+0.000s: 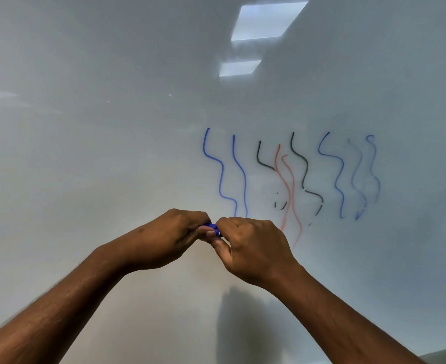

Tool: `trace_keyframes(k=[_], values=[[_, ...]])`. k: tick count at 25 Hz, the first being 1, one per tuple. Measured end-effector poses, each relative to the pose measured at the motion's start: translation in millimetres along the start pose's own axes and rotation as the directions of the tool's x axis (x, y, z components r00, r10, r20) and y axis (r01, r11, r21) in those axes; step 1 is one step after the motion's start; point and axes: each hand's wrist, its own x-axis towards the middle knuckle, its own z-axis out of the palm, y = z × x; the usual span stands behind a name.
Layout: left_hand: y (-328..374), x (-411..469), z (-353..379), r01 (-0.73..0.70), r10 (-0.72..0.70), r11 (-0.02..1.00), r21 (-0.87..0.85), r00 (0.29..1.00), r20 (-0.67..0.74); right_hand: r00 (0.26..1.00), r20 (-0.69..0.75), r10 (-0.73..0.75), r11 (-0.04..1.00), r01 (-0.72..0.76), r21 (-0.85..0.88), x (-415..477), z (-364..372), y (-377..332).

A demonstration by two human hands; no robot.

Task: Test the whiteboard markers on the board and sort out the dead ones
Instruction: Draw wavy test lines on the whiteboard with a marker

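**Two hands gripping a blue marker at a whiteboard**

A person's left hand (164, 237) and right hand (253, 245) are meeting in front of a whiteboard (85, 127). Both are curling their fingers round a blue marker (212, 227). Only a small blue part is showing between the fingertips. Above and to the right of the hands, wavy test strokes are running down the board: blue lines (220, 174), black lines (304, 169), red lines (286, 185) and faint blue lines (371, 166).
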Motion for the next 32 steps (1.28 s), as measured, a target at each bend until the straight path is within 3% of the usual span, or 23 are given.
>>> trace_keyframes(k=[7,11,17,20,23,25,32], values=[[0,-3,-3,-0.050,0.048,0.999,-0.022,0.995,-0.082,1.000,-0.012,-0.023,0.997,0.023,-0.071,6,-6,-1],[-1,-3,-2,-0.072,0.068,0.997,-0.031,0.991,-0.112,1.000,0.027,0.006,1.000,-0.005,-0.012,8,-9,1],[0,1,2,0.014,-0.016,0.990,-0.140,1.000,-0.016,0.998,0.061,-0.022,1.000,0.021,0.008,2,-8,6],[-1,4,6,0.044,-0.042,0.979,-0.197,0.999,0.016,0.993,0.113,0.034,0.999,-0.035,0.011,2,-10,5],[-5,6,13,-0.003,0.001,0.999,-0.045,0.999,-0.043,0.941,0.307,0.140,0.980,-0.176,0.090,4,-16,1],[-10,6,14,-0.063,0.067,0.997,0.053,0.994,-0.083,0.941,0.316,0.120,0.980,-0.163,0.114,3,-16,1],[-13,5,8,-0.145,0.146,0.989,0.013,0.980,-0.134,0.999,0.033,-0.030,0.999,0.032,-0.043,4,-16,10]])
